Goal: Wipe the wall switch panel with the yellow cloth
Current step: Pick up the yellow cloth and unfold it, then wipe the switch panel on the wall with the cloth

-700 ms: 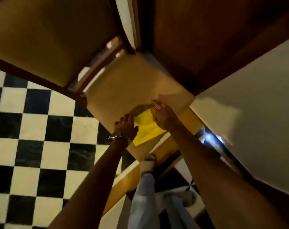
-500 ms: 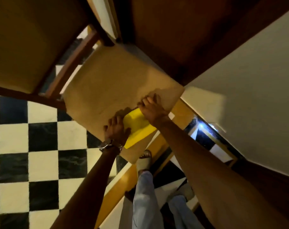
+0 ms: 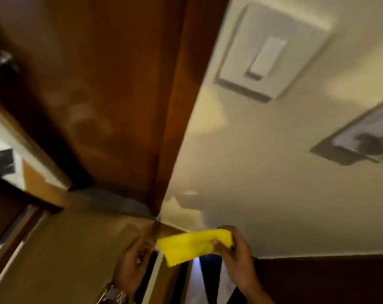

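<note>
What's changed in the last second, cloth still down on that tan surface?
No. The yellow cloth has been lifted off the tan surface; the right hand now grips it, the left hand beside it, open. The view swung up to the wall, bringing the switch panel into sight. Unchanged: panel not yet touched.

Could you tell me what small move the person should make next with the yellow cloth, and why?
Probably raise the right hand with the yellow cloth up the wall toward the switch panel. The cloth is pinched in the right hand low in the view, well below the panel and not touching it, and the left hand sits beside it, seemingly off the cloth.
</note>
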Tool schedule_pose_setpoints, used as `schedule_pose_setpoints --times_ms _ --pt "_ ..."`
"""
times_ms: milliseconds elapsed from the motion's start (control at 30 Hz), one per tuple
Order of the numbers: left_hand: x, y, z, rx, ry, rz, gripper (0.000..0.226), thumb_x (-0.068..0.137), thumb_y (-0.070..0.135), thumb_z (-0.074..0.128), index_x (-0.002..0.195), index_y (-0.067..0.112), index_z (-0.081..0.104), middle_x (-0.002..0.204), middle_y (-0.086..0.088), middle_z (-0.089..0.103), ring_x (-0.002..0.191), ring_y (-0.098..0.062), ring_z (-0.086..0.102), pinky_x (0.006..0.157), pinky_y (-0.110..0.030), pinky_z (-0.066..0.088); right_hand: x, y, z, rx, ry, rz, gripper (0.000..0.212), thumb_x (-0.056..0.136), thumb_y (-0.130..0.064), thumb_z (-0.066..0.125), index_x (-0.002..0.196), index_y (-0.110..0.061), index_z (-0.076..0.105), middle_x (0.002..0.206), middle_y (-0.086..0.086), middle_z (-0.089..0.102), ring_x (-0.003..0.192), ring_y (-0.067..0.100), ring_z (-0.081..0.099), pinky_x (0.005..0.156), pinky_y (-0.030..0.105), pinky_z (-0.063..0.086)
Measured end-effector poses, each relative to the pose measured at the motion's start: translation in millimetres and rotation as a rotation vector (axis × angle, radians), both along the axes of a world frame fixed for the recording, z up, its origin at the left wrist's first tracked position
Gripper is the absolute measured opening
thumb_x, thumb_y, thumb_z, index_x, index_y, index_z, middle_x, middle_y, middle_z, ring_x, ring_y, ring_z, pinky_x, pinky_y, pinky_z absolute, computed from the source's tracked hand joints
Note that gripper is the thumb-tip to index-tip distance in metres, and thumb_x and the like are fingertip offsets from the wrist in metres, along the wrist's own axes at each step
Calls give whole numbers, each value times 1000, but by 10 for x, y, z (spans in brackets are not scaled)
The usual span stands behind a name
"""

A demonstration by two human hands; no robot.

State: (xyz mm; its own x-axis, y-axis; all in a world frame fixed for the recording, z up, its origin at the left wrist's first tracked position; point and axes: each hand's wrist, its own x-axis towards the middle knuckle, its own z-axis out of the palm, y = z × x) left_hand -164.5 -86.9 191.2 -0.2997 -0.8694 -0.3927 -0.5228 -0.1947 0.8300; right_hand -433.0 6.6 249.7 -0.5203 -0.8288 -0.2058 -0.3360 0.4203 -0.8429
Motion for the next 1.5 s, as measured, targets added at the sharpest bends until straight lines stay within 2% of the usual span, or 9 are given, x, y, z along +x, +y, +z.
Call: schedule_pose_setpoints --times_ms 300,433,567,733,933,1067,1233,1400,1500 --pt "-2125 122 2765 -879 243 -466 30 96 5 72 101 33 64 94 14 66 81 8 61 75 -10 49 -1434 679 2214 -403 755 -167 32 86 -21 53 116 -28 60 112 -11 60 101 15 58 84 31 46" --pt "-2789 134 3939 -1523 209 -678 22 104 23 57 113 12 73 113 -5 74 101 -26 71 89 -34 52 -1847 668 2607 -456 980 -319 33 84 -21 49 113 -14 64 107 6 65 95 31 58 84 37 39" --pt "-3358 -190 5260 -2020 146 -370 34 100 22 63 124 0 71 136 -21 68 130 -40 63 106 -48 53 -2012 400 2859 -534 1078 -499 26 87 -21 52 108 -17 68 105 6 69 103 27 53 88 43 38" --pt "-3752 -704 6382 -2173 -15 -69 67 104 45 59 153 1 48 162 -23 42 152 -45 38 126 -58 29 -2012 125 2755 -562 1075 -793 18 86 -23 69 102 -20 61 105 13 69 107 31 54 91 47 39" --pt "-3817 -939 6346 -2308 -83 22 78 103 61 47 164 15 30 170 -15 30 159 -38 26 130 -58 22 -1849 -175 2340 -614 959 -762 35 93 -20 61 125 -8 53 128 19 57 118 39 58 114 44 37" --pt "-3846 -954 6383 -2317 -80 40 77 103 59 46 164 15 31 169 -16 32 158 -39 28 129 -58 24 -1788 -232 2169 -676 946 -713 46 96 -31 59 131 -3 49 139 20 49 131 40 50 99 53 53" --pt "-3857 -948 6374 -2329 -82 66 74 104 58 45 163 15 32 168 -17 34 157 -41 30 129 -58 25 -1912 -230 2304 -629 937 -582 59 106 -38 40 153 -5 28 154 20 39 153 33 22 120 49 32" --pt "-3848 -942 6370 -2314 -92 73 74 104 56 45 164 15 32 169 -17 33 157 -41 29 129 -58 24 -2022 -187 2014 -499 1086 -491 56 108 -37 35 138 7 52 162 25 20 156 35 6 121 51 23" --pt "-3860 -941 6359 -2319 -80 90 73 104 56 46 163 15 34 168 -17 35 157 -41 31 128 -59 26 -2071 -229 2090 -564 1070 -551 66 105 -39 41 156 -3 20 168 13 8 156 34 12 125 49 21"
